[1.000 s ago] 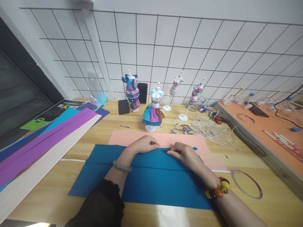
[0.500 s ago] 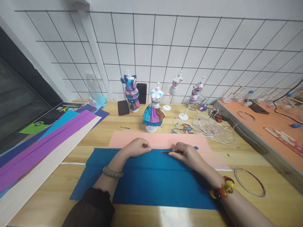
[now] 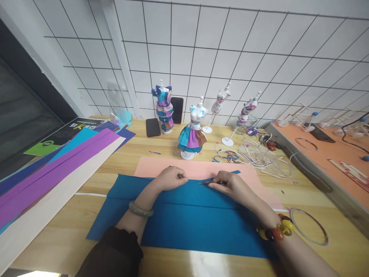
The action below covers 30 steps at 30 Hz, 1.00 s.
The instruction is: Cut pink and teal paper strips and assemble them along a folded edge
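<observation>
A large blue sheet (image 3: 184, 219) lies flat on the wooden table (image 3: 66, 234), partly over a pink sheet (image 3: 201, 169). My left hand (image 3: 172, 178) is closed in a pinch on the blue sheet's far edge. My right hand (image 3: 230, 184) is also closed, holding a thin dark tool (image 3: 206, 182) whose tip points left along that same edge. The two hands sit a short gap apart. A green bangle is on my left wrist and a beaded bracelet on my right wrist.
Long purple, cream and blue paper strips (image 3: 54, 173) lie at the left. Several small dressed mannequins (image 3: 192, 130) and two phones (image 3: 152, 127) stand at the back. Clear plastic strips (image 3: 259, 154) and a ring (image 3: 309, 231) lie at the right, beside an orange table (image 3: 331, 154).
My left hand slid a little to the left along the blue sheet's far edge, then back right. My right hand stayed put with the tool. The camera view shifted slightly.
</observation>
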Motion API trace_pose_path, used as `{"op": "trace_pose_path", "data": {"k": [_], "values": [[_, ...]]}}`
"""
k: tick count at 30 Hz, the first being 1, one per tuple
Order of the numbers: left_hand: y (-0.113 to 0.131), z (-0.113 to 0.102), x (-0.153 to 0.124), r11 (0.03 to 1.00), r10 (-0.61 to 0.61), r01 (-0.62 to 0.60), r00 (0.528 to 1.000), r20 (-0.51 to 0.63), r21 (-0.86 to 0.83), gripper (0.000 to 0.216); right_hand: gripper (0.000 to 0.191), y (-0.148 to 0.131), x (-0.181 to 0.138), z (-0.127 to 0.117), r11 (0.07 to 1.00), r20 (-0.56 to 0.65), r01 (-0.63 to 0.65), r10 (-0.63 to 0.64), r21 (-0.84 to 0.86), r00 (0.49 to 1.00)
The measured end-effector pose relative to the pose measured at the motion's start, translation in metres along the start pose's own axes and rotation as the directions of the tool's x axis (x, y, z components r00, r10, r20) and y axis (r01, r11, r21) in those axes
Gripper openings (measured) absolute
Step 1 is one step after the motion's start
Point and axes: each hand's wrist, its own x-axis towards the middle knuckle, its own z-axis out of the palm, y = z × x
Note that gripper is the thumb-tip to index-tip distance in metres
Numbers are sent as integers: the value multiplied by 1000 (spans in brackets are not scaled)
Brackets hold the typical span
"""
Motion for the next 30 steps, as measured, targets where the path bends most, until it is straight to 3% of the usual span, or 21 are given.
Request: {"op": "trace_pose_path", "data": {"k": [13, 30], "values": [[-2, 1, 0, 1000, 10, -9, 1000, -22, 9, 22, 32, -16, 12, 18, 998, 3, 40, -40, 51, 999], [0, 0, -2, 1000, 7, -6, 999, -34, 8, 21, 32, -18, 14, 20, 997, 6, 56, -56, 44, 998]]}}
